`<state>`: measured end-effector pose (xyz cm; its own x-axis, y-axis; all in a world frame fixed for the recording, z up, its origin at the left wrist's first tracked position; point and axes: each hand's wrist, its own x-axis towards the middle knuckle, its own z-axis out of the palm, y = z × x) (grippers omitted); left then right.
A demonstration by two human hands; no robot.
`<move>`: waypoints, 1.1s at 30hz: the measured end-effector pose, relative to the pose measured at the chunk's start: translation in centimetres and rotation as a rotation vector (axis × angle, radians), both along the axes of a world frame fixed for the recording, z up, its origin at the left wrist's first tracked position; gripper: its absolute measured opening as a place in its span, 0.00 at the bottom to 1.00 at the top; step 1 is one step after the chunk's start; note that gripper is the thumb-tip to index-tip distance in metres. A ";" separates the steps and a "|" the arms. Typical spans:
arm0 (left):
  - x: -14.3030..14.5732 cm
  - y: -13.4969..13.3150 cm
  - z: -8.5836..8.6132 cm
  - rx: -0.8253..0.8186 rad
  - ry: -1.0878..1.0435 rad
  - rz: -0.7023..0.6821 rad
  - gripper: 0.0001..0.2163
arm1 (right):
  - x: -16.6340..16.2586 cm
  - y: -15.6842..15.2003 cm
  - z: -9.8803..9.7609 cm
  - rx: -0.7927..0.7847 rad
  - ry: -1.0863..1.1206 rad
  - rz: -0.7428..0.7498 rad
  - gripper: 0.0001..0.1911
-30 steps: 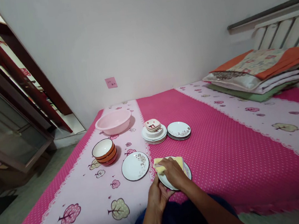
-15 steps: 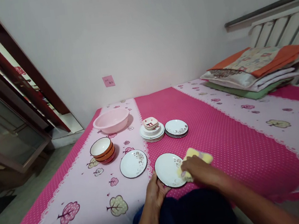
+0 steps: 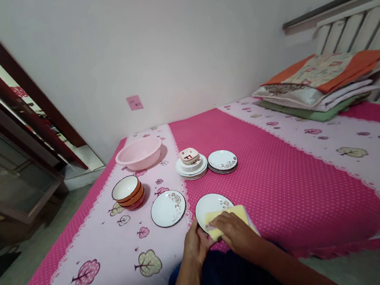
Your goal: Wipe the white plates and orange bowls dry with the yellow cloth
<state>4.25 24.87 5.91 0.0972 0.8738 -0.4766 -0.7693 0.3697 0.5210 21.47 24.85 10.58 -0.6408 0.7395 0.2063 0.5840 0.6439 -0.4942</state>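
A white plate (image 3: pixel 210 203) with a dark rim and a floral mark lies on the pink bedspread near its front edge. My left hand (image 3: pixel 196 245) grips the plate's near-left rim. My right hand (image 3: pixel 233 233) presses a yellow cloth (image 3: pixel 227 217) flat on the near half of the plate, fingers curled over it. A second, similar plate (image 3: pixel 168 208) lies just to the left, untouched.
Stacked orange bowls (image 3: pixel 127 192), a pink basin (image 3: pixel 139 152), a stack of white plates with a small square dish on top (image 3: pixel 191 163) and another plate stack (image 3: pixel 222 161) sit farther back. Folded bedding (image 3: pixel 318 85) lies at the headboard. The floor drops off at the left.
My right hand swept the yellow cloth from the plate's far side to its right edge, then back onto the near half. My left hand kept its hold on the rim.
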 end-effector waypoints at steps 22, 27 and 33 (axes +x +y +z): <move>0.4 -0.1 -0.5 0.005 0.102 0.039 0.23 | 1.4 7.0 -0.2 0.057 -0.309 -0.210 0.17; 0.4 -0.1 -0.6 -0.005 0.095 0.046 0.23 | 3.4 4.2 0.6 -0.025 -0.273 -0.191 0.15; 0.4 -0.1 -0.7 -0.017 0.091 0.044 0.19 | 1.2 0.9 0.3 -0.179 0.026 -0.164 0.13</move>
<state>4.63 24.77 5.24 0.0151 0.8677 -0.4968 -0.7348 0.3466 0.5831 22.71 25.77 10.92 -0.5052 0.8596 0.0771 0.6591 0.4420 -0.6085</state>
